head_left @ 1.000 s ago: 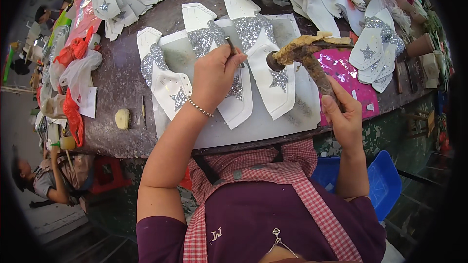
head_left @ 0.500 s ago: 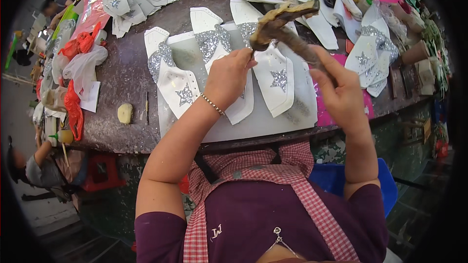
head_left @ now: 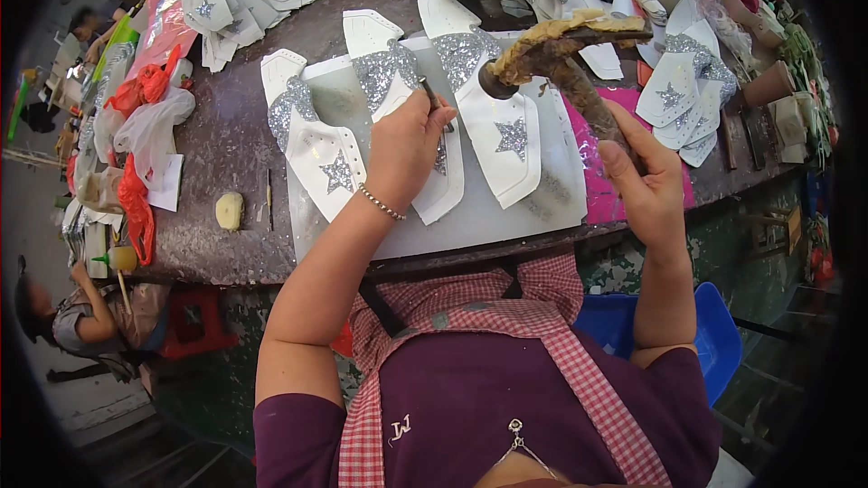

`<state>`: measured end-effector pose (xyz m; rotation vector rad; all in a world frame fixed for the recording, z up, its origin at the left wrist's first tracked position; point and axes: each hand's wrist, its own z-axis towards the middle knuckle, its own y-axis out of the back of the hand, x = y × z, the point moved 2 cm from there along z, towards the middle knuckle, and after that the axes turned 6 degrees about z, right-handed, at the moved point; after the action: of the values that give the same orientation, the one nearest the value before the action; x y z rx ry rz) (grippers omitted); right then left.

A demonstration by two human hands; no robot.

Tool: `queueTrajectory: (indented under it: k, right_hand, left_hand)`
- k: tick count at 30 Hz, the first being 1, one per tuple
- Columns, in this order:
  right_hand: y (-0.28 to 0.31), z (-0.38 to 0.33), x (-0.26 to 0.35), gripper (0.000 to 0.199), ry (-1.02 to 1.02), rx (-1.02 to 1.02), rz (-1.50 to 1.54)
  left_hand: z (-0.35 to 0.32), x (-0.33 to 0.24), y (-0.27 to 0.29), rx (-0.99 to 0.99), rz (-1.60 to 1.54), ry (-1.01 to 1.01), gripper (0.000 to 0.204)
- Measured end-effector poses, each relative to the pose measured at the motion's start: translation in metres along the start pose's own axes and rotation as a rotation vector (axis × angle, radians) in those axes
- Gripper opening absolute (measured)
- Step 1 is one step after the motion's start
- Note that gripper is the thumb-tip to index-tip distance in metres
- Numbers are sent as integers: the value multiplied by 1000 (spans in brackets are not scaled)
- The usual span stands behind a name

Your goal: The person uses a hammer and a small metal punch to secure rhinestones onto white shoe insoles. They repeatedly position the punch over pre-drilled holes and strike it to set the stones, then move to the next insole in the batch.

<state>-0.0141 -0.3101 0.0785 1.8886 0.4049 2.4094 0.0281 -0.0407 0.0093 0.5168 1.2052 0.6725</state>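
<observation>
my left hand (head_left: 404, 146) pinched on a thin metal punch (head_left: 432, 101), tip set upright on the white shoe piece (head_left: 440, 183) to hold its spot | my right hand (head_left: 644, 183) clamped on the hammer (head_left: 562, 52), head raised above the punch

A dark, worn worktable (head_left: 235, 140) fills the upper view. Below it are a blue plastic chair (head_left: 710, 334) and a red stool (head_left: 194, 325) on the grey floor (head_left: 99, 407). The light is even.
</observation>
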Motion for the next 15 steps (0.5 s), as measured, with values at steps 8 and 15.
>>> queueTrajectory:
  k: [8, 15]
  right_hand:
    - [7, 15, 46, 47, 287, -126, 299]
    - [-10, 18, 40, 37, 128, 95, -385]
  left_hand:
    - [3, 5, -3, -4, 105, -65, 14]
    - [-2, -7, -5, 16, 194, -240, 16]
